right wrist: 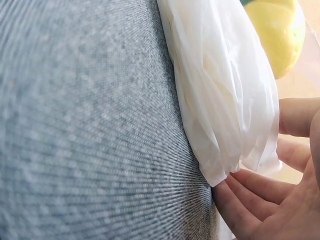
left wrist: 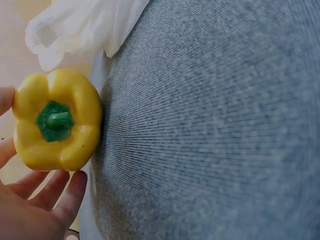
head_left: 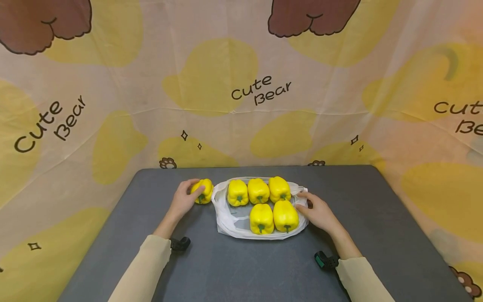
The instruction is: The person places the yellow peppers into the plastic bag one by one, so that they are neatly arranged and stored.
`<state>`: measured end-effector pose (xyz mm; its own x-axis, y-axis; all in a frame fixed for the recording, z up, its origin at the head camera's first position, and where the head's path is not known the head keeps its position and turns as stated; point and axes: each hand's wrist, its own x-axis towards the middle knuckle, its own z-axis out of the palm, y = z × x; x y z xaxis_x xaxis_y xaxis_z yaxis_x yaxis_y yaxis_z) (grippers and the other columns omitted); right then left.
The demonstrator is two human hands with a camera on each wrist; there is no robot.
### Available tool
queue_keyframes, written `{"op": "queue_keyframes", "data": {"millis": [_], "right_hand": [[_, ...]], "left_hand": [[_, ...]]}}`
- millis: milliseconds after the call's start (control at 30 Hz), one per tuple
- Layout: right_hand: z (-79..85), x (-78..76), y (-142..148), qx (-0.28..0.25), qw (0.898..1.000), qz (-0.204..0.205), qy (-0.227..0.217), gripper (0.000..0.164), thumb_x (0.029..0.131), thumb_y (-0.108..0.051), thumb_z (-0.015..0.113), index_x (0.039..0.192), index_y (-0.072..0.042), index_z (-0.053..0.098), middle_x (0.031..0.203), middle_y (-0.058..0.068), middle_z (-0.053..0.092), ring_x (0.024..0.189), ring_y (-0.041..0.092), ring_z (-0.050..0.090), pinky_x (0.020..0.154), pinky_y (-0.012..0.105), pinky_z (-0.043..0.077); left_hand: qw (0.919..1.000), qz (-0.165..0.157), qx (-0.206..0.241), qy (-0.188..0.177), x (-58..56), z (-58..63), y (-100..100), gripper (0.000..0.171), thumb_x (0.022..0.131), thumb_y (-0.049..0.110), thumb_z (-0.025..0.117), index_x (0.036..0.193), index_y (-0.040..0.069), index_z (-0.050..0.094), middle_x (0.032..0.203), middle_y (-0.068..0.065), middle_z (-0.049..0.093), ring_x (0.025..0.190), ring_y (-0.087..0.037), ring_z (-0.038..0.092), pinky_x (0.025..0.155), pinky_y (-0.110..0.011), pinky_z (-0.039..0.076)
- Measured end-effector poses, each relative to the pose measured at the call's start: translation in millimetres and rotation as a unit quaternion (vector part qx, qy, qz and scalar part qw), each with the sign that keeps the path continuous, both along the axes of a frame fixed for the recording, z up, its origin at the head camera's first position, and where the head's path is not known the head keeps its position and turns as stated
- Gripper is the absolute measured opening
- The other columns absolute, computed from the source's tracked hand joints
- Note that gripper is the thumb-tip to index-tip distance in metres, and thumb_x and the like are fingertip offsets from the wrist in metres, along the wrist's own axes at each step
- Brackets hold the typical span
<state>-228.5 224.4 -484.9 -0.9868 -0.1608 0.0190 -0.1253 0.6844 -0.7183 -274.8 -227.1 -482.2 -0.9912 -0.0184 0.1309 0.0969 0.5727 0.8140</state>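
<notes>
My left hand (head_left: 183, 199) grips a yellow bell pepper (head_left: 205, 192) on the table, just left of a white plastic bag (head_left: 225, 218). In the left wrist view, this pepper (left wrist: 80, 145) faces the camera with its green stem, fingers around its side and the bag (left wrist: 85, 30) beyond it. Several more yellow bell peppers (head_left: 261, 219) sit inside the open bag, three along the back and others in front. At the bag's right end, my right hand (head_left: 317, 209) holds the rim. Thumb and fingers meet the bag's folded edge (right wrist: 225, 100) in the right wrist view.
A dark grey table (head_left: 241, 268) lies under everything. Behind it hangs a printed cloth (head_left: 211, 84) with yellow patches and lettering, which also covers the sides. Each wrist wears a black band, one at the left (head_left: 180, 244) and one at the right (head_left: 326, 260).
</notes>
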Motion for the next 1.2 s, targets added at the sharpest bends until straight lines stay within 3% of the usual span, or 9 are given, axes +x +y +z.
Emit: {"op": "queue_keyframes", "data": {"millis": [233,633,967,1200], "right_hand": [[1.8,1.1,-1,0.0,1.0,-0.002,0.0,0.052,0.099,-0.03,0.065,0.142,-0.001,0.055,0.144,0.025,0.053,0.125,0.043,0.053,0.104,0.061,0.042],[0.8,0.7,-3,-0.003,1.0,-0.004,0.0,0.053,0.099,-0.03,0.065,0.142,-0.001,0.055,0.145,0.026,0.052,0.127,0.044,0.052,0.104,0.06,0.043],[3.7,0.5,0,-0.003,1.0,0.001,-0.005,0.054,0.099,-0.03,0.064,0.144,-0.001,0.053,0.146,0.026,0.05,0.128,0.043,0.051,0.106,0.061,0.041],[4.7,2.3,-2,-0.002,1.0,0.002,-0.006,0.055,0.099,-0.031,0.064,0.143,0.0,0.054,0.145,0.026,0.052,0.123,0.043,0.053,0.103,0.06,0.044]], "left_hand": [[0.9998,-0.02,0.006,-0.007,-1.3,-1.8,3,0.058,0.098,0.036,0.068,0.146,0.005,0.053,0.142,-0.022,0.048,0.125,-0.037,0.046,0.104,-0.052,0.036],[0.9997,0.009,0.021,-0.009,1.3,-1.0,9,0.059,0.096,0.04,0.071,0.145,0.01,0.055,0.146,-0.017,0.051,0.127,-0.034,0.049,0.104,-0.05,0.041],[0.9992,0.027,0.021,0.021,5.9,11.8,10,0.061,0.092,0.044,0.074,0.141,0.012,0.06,0.134,-0.015,0.056,0.115,-0.032,0.054,0.095,-0.046,0.045],[0.9977,0.028,0.019,0.059,10.7,21.9,6,0.057,0.091,0.038,0.077,0.139,0.011,0.062,0.13,-0.013,0.059,0.114,-0.031,0.055,0.092,-0.045,0.045]]}}
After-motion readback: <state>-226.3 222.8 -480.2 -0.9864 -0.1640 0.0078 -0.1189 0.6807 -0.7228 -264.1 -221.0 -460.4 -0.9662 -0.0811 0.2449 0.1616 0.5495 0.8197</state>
